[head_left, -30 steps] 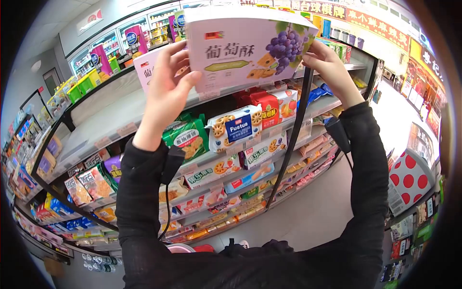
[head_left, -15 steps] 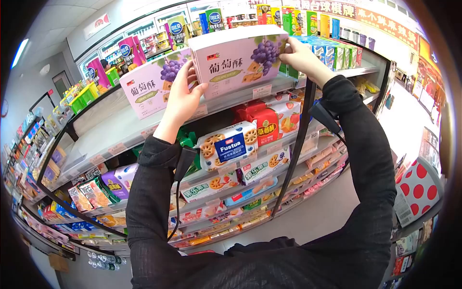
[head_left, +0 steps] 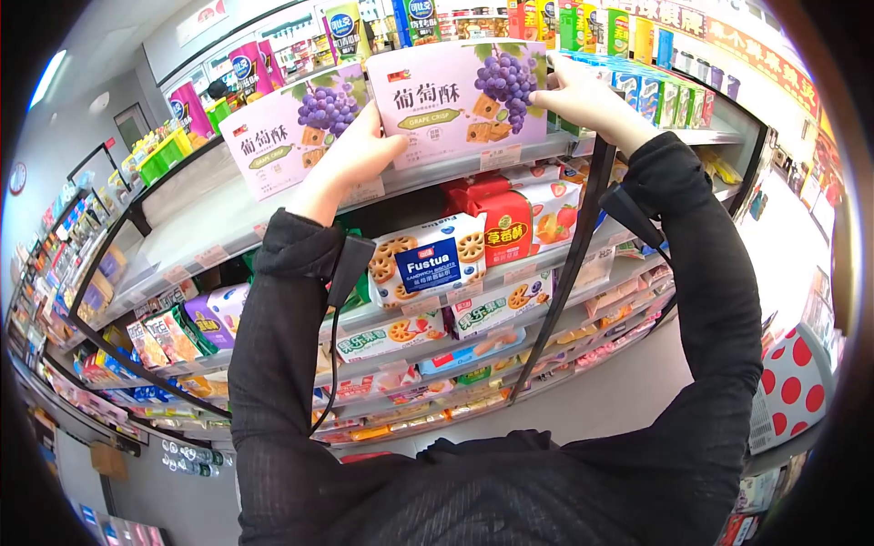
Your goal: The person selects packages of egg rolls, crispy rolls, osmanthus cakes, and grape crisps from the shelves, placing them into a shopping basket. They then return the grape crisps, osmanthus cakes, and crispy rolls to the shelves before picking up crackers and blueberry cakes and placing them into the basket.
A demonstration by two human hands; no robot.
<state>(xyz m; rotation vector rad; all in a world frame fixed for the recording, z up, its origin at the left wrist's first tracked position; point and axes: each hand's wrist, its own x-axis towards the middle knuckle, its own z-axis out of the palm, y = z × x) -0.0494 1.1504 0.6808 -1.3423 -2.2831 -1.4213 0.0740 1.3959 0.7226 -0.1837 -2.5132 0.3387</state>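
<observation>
Now my left hand (head_left: 357, 162) and right hand (head_left: 587, 98) are grasping a grape crisp box (head_left: 437, 123) by its two ends; I'm keeping it at the upper shelf's (head_left: 196, 214) front, beside a matching box (head_left: 287, 136)

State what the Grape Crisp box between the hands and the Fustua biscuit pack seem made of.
Grape Crisp box: probably smooth printed cardboard, from its flat face and straight edges. Fustua biscuit pack: likely plastic film, perhaps glossy, from its rounded edges.

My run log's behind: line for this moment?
held Grape Crisp box; left hand: left edge; right hand: right edge; twin box: alongside
</observation>
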